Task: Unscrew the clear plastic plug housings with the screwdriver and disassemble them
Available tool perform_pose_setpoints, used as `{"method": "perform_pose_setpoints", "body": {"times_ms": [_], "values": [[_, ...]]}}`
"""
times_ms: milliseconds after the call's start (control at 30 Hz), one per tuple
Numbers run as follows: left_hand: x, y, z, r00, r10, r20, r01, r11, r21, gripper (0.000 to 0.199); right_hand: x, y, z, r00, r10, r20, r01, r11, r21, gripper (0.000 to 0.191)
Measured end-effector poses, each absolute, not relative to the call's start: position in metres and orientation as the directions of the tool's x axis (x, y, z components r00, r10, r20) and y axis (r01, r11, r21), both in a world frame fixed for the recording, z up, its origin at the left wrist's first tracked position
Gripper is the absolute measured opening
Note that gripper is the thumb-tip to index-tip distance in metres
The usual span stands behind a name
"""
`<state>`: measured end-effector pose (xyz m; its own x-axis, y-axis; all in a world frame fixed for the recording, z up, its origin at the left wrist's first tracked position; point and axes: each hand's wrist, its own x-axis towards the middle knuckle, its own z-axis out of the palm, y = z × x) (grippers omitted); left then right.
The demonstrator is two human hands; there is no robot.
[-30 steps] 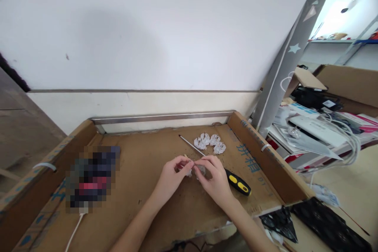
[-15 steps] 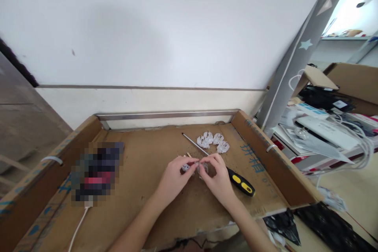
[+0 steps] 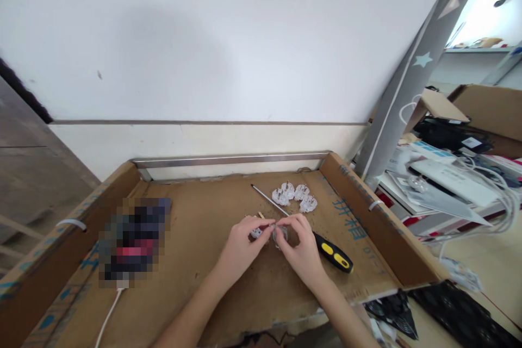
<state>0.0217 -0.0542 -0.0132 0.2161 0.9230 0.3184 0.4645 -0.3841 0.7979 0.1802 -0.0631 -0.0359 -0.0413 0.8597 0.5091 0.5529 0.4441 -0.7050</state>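
Observation:
My left hand [image 3: 243,242] and my right hand [image 3: 302,247] meet over the cardboard, thumbs and forefingers pinched at a small clear plastic piece [image 3: 281,236]. Fingers hide much of that piece, so its exact kind does not show. Another clear part [image 3: 256,232] lies partly behind my left fingers. Beyond my hands sits a cluster of several clear, rounded plastic pieces [image 3: 302,192] with metal pins standing up. A screwdriver [image 3: 333,253] with a black and yellow handle lies slantwise; its shaft runs behind my right hand toward the far left.
Cardboard walls [image 3: 369,217] edge the cardboard work surface [image 3: 196,228]. At left rests a pixelated object [image 3: 136,239] with a white cable [image 3: 108,318]. A white wall stands behind. To the right, a side table holds cables, papers and an open box [image 3: 489,119].
Both hands keep nearly the same pinched pose at the clear piece. The view shifts very slightly; the other objects stay in place.

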Motion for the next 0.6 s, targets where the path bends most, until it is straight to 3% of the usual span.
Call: {"method": "perform_pose_setpoints", "body": {"times_ms": [167,433,600], "values": [[0.0209,-0.0541,-0.0151,0.223,0.919,0.324,0.488,-0.393,0.779,0.02,0.1817,-0.062,-0.0395,-0.062,0.856,0.514,0.548,0.459,-0.699,0.014],[0.0194,-0.054,-0.0163,0.323,0.852,0.413,0.589,-0.522,0.617,0.024,0.1821,-0.0604,-0.0457,-0.08,0.836,0.543,0.56,0.488,-0.669,0.013],[0.019,-0.0537,-0.0177,0.302,0.863,0.406,0.597,-0.503,0.625,0.025,0.1821,-0.0599,-0.0461,-0.077,0.83,0.552,0.563,0.493,-0.663,0.014]]}}
